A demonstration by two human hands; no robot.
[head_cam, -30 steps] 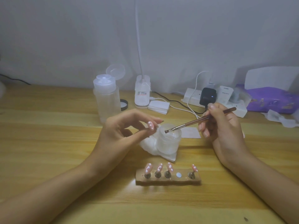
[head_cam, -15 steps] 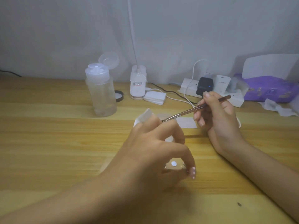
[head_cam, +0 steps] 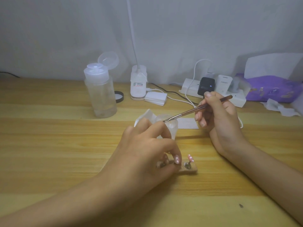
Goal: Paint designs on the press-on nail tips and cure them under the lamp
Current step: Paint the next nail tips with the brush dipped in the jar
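There is one view, from a camera worn on the person's head. It looks forward and down onto the wooden bench. It sits close to the work: the left hand and the right hand are in the middle of the picture, and both arms come in from the bottom corners. Farther off, the back edge of the bench meets a pale wall, which fills the top part
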